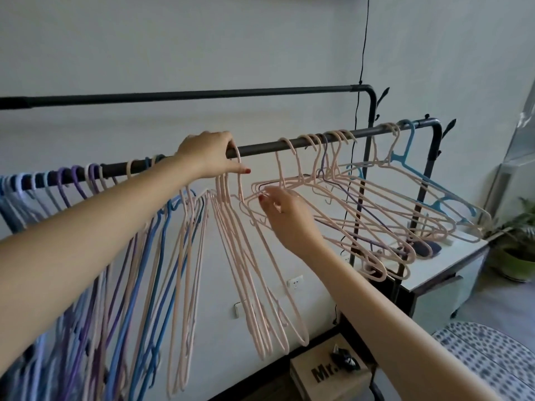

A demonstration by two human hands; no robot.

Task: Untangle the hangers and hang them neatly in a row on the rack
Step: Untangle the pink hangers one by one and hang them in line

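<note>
Your left hand (210,154) sits on the front rail (275,146), fingers curled over the hook of a pink hanger (239,172) right at the bar. Your right hand (285,214) is just below and toward 4 o'clock of it, thumb and fingertips pinching the shoulder wire of the pink tangle (333,204) where it meets that hanger. Hands close together, not touching.

Key relation: the tangle runs off from your right hand toward 3 o'clock, long axes splayed flat and slanting down to the right, hooks bunched on the rail above. The right hand is the nearer one to it; the left holds the hook. My read: the freed hanger has to swing from that flat slant to hanging straight down, like the tidy pink group (260,285) at 6 o'clock of your left hand.

Sorted row of purple and blue hangers (95,256) fills the rail toward 9 o'clock. One blue hanger (411,157) is caught at the far right end.

Room: pale wall, a second rail (188,95) behind and higher, a white cabinet (451,273) at 4 o'clock, a potted plant (518,247) beyond it, a cardboard box (324,374) on the floor.
</note>
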